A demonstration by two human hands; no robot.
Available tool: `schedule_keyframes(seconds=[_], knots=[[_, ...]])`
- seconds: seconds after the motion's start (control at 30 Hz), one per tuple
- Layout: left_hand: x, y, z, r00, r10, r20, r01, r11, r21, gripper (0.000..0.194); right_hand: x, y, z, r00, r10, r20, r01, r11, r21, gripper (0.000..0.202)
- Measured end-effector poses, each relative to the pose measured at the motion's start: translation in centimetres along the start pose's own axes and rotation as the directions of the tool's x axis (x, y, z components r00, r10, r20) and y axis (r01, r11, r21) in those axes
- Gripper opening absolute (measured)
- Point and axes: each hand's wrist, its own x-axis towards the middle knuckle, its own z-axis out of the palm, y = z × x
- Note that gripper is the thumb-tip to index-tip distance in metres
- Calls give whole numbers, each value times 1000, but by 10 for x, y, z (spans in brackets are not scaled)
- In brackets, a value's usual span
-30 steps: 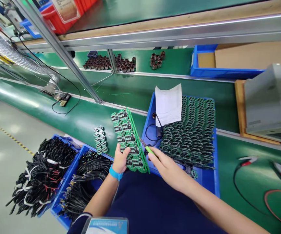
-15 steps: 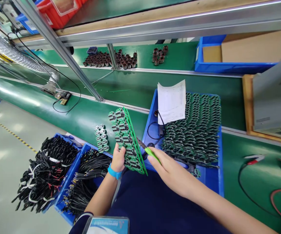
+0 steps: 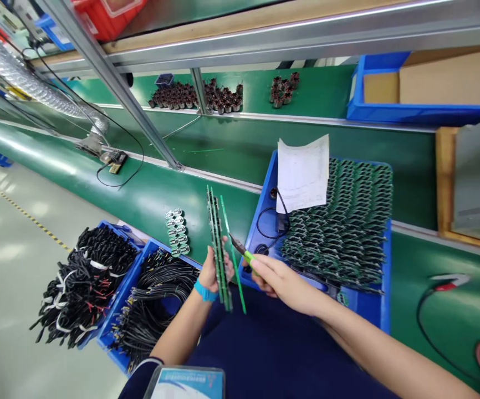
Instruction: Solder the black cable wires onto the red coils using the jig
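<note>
In my left hand (image 3: 212, 271), closed around it, is a green circuit board panel (image 3: 216, 244), turned nearly edge-on to me. My right hand (image 3: 273, 277) grips side cutters (image 3: 247, 255) with green handles, their dark jaws pointing up and left. Between the panel and the cutters a thin green edge strip (image 3: 233, 255) stands apart from the panel along its length; the jaws are close to it, and whether they touch it I cannot tell. Left of the panel, a group of small round circuit boards (image 3: 177, 233) lies on the green bench (image 3: 148, 194).
Right of my hands, a blue tray (image 3: 385, 310) holds rows of circuit boards (image 3: 340, 221), paper sheets (image 3: 302, 173) and a black cable. Blue bins with black cables (image 3: 161, 288) stand at lower left. A metal frame post (image 3: 119, 88) rises at left. Clip leads (image 3: 448, 282) lie at right.
The panel has turned from showing its face to nearly edge-on. Its green edge strip now stands apart from it, with a gap between. The cutters remain beside the strip.
</note>
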Motion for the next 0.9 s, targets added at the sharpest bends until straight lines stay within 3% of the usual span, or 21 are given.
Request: schedule_keyframes(seconds=[0.1, 0.2, 0.3, 0.4, 0.5, 0.67, 0.8, 0.9], knots=[[1, -5, -4, 998, -63, -2, 62, 994, -89, 41, 17, 2, -3, 995, 68, 74, -84, 968, 235, 60], [3, 5, -9, 997, -76, -34, 70, 987, -145, 43, 56, -21, -27, 997, 70, 18, -72, 942, 327, 60], [6, 17, -13, 994, -43, -105, 27, 989, -148, 47, 105, -52, -62, 994, 84, -72, -56, 945, 322, 53], [9, 22, -15, 977, 59, -206, -84, 990, -115, 48, 126, -57, -75, 964, 172, -203, -126, 967, 224, 55], [9, 22, -15, 944, 152, -292, -179, 982, -66, 50, 107, -35, -56, 958, 194, -211, -182, 980, 76, 51], [3, 24, -11, 919, 214, -330, -215, 976, 36, 52, 60, -9, -19, 992, 92, -86, -101, 989, -110, 46], [1, 27, -5, 921, 237, -309, -215, 971, 106, 53, 52, -11, -18, 998, -14, -62, -5, 955, -296, 59], [-1, 27, -1, 922, 253, -293, -225, 966, 128, 52, 50, -14, -21, 995, -27, -92, -9, 927, -374, 67]])
